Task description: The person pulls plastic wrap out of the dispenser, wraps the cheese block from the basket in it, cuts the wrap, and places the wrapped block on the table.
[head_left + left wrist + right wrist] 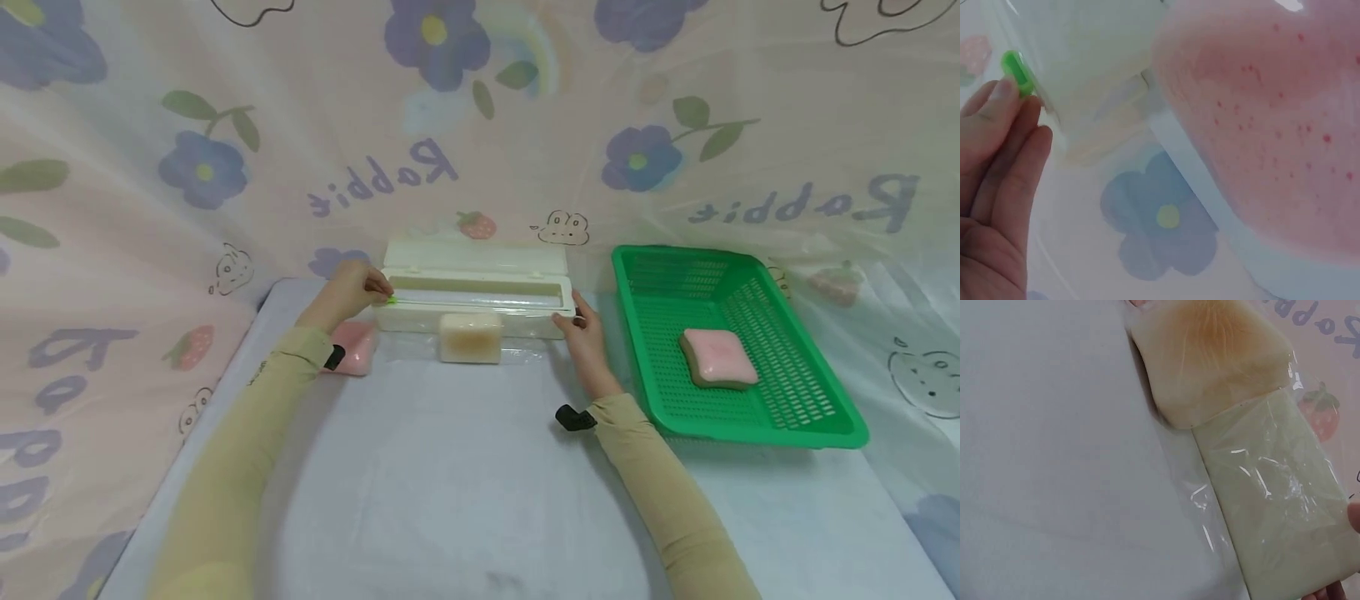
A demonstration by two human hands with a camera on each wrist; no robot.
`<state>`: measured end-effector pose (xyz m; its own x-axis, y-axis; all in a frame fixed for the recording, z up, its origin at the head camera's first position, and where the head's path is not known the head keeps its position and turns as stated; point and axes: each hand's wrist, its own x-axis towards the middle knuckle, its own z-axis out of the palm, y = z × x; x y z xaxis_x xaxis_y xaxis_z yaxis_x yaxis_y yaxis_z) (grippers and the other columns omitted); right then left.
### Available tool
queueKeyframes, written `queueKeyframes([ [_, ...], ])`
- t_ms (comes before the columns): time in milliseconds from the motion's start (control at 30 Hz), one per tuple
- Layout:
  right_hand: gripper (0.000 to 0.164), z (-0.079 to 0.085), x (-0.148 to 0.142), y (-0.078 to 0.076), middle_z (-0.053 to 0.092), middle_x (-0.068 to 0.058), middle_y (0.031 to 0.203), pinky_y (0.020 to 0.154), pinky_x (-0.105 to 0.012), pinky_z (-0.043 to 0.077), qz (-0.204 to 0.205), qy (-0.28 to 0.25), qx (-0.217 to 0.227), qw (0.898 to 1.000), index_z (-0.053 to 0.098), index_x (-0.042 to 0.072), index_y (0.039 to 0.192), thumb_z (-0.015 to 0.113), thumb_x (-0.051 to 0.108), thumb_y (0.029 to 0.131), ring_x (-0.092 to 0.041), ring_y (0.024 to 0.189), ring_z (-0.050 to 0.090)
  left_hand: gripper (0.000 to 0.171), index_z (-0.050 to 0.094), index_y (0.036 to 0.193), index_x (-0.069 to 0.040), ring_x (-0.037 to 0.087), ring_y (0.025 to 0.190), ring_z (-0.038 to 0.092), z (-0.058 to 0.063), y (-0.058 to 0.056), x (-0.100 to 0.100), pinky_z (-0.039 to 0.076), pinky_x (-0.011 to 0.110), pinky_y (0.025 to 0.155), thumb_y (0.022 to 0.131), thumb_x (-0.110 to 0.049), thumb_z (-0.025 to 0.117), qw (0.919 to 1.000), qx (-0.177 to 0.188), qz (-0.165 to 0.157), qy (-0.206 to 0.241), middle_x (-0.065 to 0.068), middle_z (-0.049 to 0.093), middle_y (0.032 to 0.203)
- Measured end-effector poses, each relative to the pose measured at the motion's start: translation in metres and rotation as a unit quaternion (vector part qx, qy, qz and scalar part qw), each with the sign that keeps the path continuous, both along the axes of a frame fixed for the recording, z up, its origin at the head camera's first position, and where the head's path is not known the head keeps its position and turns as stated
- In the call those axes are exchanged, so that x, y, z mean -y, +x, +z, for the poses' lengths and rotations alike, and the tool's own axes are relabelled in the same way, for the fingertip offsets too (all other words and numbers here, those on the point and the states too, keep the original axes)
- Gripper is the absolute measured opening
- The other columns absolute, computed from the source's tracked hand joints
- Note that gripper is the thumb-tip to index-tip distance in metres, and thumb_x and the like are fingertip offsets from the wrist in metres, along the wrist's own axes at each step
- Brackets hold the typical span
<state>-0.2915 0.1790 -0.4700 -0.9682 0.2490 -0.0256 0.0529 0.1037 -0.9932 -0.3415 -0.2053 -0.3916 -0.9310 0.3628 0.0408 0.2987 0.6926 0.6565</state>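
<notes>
My left hand (pixel 351 292) pinches a small green slider (pixel 1017 74) at the left end of a white cling film dispenser (pixel 412 320). The dispenser's lid stands raised at the back, and a roll of film lies inside. At its right end my right hand (pixel 587 340) grips the box, thumb on the front and fingers behind. Clear film (pixel 1266 469) comes down over the front face onto the table. A cream-and-brown toast-shaped block (pixel 470 340) stands on this film, against the box. Beside my left wrist lies a pink block (pixel 356 348), partly hidden by the sleeve.
To the right, a green plastic basket (pixel 632 342) holds a pink-topped, brown-sided block (pixel 718 357). A white cloth (pixel 450 467) covers the table. Behind it hangs a printed curtain (pixel 300 100) with flowers and rabbits.
</notes>
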Motion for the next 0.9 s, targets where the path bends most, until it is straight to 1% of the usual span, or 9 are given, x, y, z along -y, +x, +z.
queueKeyframes([
  [100,0.063,0.001,-0.001,0.001,0.045,-0.011,0.119,0.073,-0.023,0.037,0.001,0.007,-0.007,1.000,0.035,0.015,0.149,0.064,0.010,0.092,-0.014,0.095,0.040,0.012,0.070,0.096,0.006,0.034,0.093,0.064,0.000,0.002,0.005,0.052,0.043,0.087,0.085,0.007,0.067,0.9999,-0.015,-0.002,0.003,0.018,0.069,0.095],
  [367,0.064,0.000,-0.002,0.001,0.045,-0.009,0.119,0.073,-0.022,0.037,0.002,0.002,-0.001,1.000,0.035,0.016,0.149,0.064,0.010,0.092,-0.013,0.095,0.040,0.011,0.071,0.096,0.003,0.030,0.092,0.065,-0.008,0.004,0.017,0.053,0.040,0.084,0.086,0.005,0.067,0.9993,-0.015,0.032,0.010,0.017,0.069,0.096],
  [500,0.063,-0.002,-0.004,0.001,0.044,-0.010,0.122,0.074,-0.022,0.037,0.006,0.003,0.004,1.000,0.034,0.017,0.149,0.063,0.011,0.093,-0.013,0.096,0.040,0.012,0.072,0.097,0.002,0.030,0.091,0.065,-0.016,0.004,0.021,0.054,0.040,0.083,0.085,0.001,0.071,0.9972,-0.022,0.045,0.055,0.016,0.070,0.095],
  [600,0.062,-0.004,-0.005,0.003,0.044,-0.011,0.123,0.077,-0.023,0.039,0.006,-0.004,0.012,1.000,0.036,0.013,0.148,0.063,0.014,0.093,-0.015,0.099,0.041,0.018,0.071,0.103,0.001,0.025,0.092,0.065,-0.022,0.010,0.023,0.054,0.035,0.083,0.086,-0.005,0.071,0.9907,-0.007,0.087,0.105,0.017,0.069,0.100],
  [667,0.062,-0.005,-0.005,0.005,0.043,-0.013,0.125,0.080,-0.024,0.040,0.006,-0.017,0.023,1.000,0.035,0.009,0.148,0.064,0.017,0.093,-0.017,0.103,0.041,0.022,0.069,0.108,0.002,0.019,0.090,0.066,-0.024,0.017,0.023,0.055,0.030,0.082,0.089,-0.009,0.070,0.9793,-0.002,0.138,0.148,0.019,0.068,0.104],
  [733,0.066,-0.006,-0.005,0.009,0.041,-0.016,0.128,0.086,-0.028,0.040,0.007,-0.035,0.037,0.999,0.030,0.006,0.148,0.064,0.022,0.093,-0.020,0.108,0.042,0.025,0.067,0.111,0.002,0.011,0.085,0.065,-0.024,0.028,0.019,0.055,0.026,0.080,0.092,-0.013,0.066,0.9576,0.001,0.208,0.199,0.020,0.067,0.106],
  [800,0.074,-0.006,-0.006,0.013,0.038,-0.017,0.131,0.092,-0.031,0.039,0.007,-0.055,0.060,0.997,0.023,0.005,0.149,0.064,0.030,0.093,-0.023,0.112,0.041,0.029,0.064,0.115,0.004,0.007,0.080,0.065,-0.021,0.042,0.010,0.055,0.025,0.079,0.095,-0.017,0.062,0.9351,0.000,0.259,0.242,0.022,0.066,0.107],
  [867,0.080,-0.005,-0.008,0.019,0.035,-0.015,0.130,0.096,-0.032,0.036,0.004,-0.077,0.085,0.993,0.016,0.006,0.150,0.062,0.039,0.093,-0.024,0.112,0.040,0.032,0.060,0.118,0.005,0.006,0.078,0.064,-0.019,0.061,-0.003,0.055,0.027,0.081,0.097,-0.019,0.058,0.9170,0.008,0.285,0.279,0.024,0.066,0.107],
  [900,0.081,-0.004,-0.008,0.021,0.036,-0.014,0.128,0.098,-0.033,0.036,0.002,-0.087,0.092,0.992,0.015,0.005,0.149,0.060,0.042,0.093,-0.024,0.110,0.040,0.035,0.057,0.121,0.005,0.011,0.082,0.065,-0.018,0.070,-0.010,0.055,0.028,0.083,0.098,-0.021,0.056,0.9133,0.023,0.288,0.287,0.024,0.064,0.108],
])
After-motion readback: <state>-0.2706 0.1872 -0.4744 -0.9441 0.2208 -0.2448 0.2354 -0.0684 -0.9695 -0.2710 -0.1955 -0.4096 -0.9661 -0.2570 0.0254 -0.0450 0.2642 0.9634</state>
